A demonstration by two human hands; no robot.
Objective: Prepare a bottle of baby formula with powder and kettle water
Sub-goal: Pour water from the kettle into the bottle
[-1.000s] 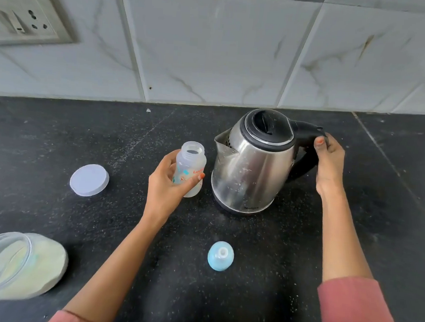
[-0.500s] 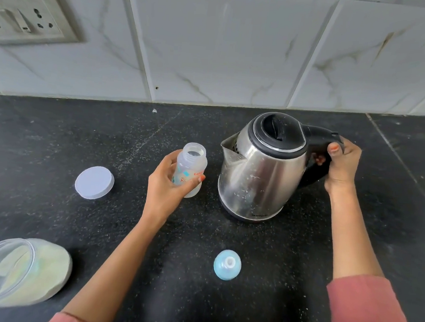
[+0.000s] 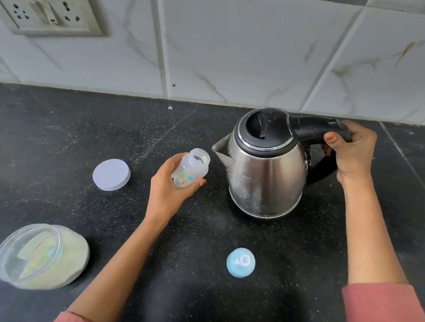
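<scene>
- Head view looks down at a black speckled table [image 3: 57,137] with a white marble-tiled wall behind it; I take the steel kettle [image 3: 265,174] as my landmark.
- My right hand [image 3: 353,153] is clenched around the kettle's black handle, behind and to the right of the steel body. I cannot tell whether the base touches the table.
- My left hand [image 3: 171,190] grips the baby bottle [image 3: 192,169] just left of the kettle, fingers [image 3: 200,182] wrapped round its printed lower half.
- That bottle has no cap and tilts, its mouth leaning toward the kettle's spout, close to it but apart. Pale powder shows inside the neck.
- A blue teat cap [image 3: 240,262] lies on the table in front of the kettle, well apart from it.
- A round pale lid [image 3: 112,171] lies flat on the table left of the kettle, beyond the bottle.
- An open clear jar [image 3: 41,257] of pale powder sits far left and nearer to me than the kettle.
- A socket plate [image 3: 46,11] is on the wall, up and left of the kettle.
</scene>
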